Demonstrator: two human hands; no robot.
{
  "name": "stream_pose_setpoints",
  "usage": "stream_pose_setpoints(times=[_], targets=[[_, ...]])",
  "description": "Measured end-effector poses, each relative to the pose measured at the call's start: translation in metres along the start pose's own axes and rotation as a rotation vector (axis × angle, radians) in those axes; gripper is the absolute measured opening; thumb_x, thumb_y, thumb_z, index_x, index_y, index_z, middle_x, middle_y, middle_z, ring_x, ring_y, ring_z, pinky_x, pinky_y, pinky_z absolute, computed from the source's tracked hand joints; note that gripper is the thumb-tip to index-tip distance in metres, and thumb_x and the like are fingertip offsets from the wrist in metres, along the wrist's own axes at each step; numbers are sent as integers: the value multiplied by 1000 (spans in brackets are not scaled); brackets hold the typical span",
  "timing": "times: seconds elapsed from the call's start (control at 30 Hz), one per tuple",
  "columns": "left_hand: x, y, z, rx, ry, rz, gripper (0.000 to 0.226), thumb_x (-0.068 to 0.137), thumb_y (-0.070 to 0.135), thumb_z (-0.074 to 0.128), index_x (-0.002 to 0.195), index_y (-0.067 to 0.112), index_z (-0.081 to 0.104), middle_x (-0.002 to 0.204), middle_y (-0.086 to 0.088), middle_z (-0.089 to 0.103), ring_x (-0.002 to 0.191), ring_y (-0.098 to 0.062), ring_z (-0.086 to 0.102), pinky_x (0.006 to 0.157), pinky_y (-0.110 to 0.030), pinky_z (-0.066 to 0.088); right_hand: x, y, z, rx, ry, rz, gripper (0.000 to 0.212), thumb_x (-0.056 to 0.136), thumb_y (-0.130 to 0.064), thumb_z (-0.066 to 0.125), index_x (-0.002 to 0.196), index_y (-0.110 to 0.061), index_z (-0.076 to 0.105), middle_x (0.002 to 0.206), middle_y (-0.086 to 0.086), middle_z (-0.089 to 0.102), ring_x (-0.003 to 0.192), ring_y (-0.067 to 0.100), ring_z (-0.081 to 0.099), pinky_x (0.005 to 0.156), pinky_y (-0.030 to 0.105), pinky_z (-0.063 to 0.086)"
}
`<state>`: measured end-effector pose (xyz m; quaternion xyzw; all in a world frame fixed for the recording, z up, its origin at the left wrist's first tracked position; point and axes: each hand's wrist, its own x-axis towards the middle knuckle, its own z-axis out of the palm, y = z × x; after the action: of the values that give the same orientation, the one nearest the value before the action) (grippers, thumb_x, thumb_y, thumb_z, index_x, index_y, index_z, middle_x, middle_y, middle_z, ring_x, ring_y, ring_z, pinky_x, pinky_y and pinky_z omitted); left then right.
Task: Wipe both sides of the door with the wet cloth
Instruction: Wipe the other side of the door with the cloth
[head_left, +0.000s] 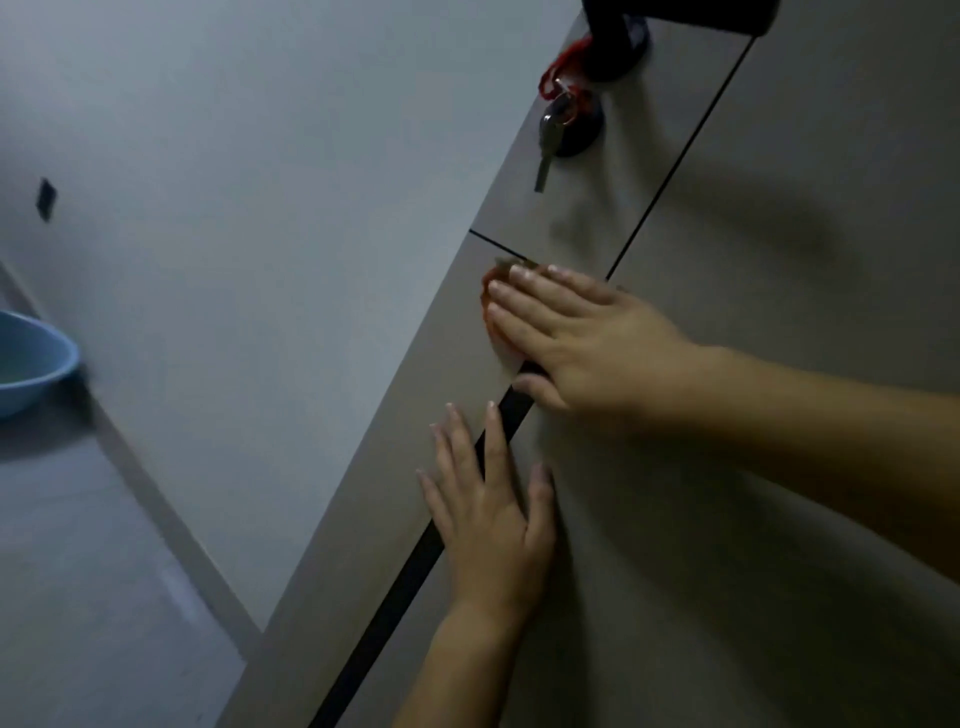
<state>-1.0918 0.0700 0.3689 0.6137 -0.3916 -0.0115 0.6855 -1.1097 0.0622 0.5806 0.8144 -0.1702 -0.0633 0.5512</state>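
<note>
R hand (587, 338) lies flat, fingers straight, pressing the wet cloth (506, 356) onto the door (727, 519) below the key (550, 135). L hand (493, 519) braces flat, nearer. Cloth looks soft, limp, prob. slippy: hold under the whole palm. Basin (31, 374) far left.

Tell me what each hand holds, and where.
Nothing is gripped. The right hand presses the cloth flat against the door; the left hand lies flat on the door.

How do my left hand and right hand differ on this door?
The right hand presses the orange cloth to the door; the left hand lies bare. The right hand is higher, nearer the key; the left hand spans the dark groove. Both lie flat, fingers straight.
</note>
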Motion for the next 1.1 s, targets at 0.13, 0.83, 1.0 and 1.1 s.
stream_pose_setpoints(times=[0.13, 0.83, 1.0, 1.1], targets=[[0, 2, -5, -4, -22, -8, 70, 89, 72, 9, 150, 55, -21, 162, 18, -33, 148, -5, -34, 123, -45, -18, 48, 2, -9, 71, 37, 204, 75, 105, -58, 12, 161, -16, -14, 168, 5, -22, 154, 23, -24, 126, 42, -13], [-12, -27, 10, -44, 81, 88, 72, 99, 59, 25, 162, 31, 2, 171, 2, -13, 156, -17, -16, 126, -56, 1, -21, -28, 25, -17, 49, 2, 70, 102, -55, 0, 158, -17, -12, 165, 5, -18, 154, 24, -19, 126, 43, -12], [-10, -13, 13, -30, 66, 36, 73, 94, 66, 23, 158, 47, -7, 168, 6, -21, 154, -16, -23, 125, -53, -8, -37, 7, 23, 54, 103, 229, 77, 93, -61, -3, 157, -19, -9, 166, 3, -14, 156, 23, -13, 126, 42, -7], [-10, -17, 13, -27, 79, 58, 72, 95, 65, 24, 158, 48, -7, 169, 4, -19, 155, -17, -21, 125, -55, -6, -78, -6, 35, 7, 132, 184, 79, 97, -57, 17, 160, -11, 16, 169, 12, 9, 157, 30, 5, 127, 49, 12]])
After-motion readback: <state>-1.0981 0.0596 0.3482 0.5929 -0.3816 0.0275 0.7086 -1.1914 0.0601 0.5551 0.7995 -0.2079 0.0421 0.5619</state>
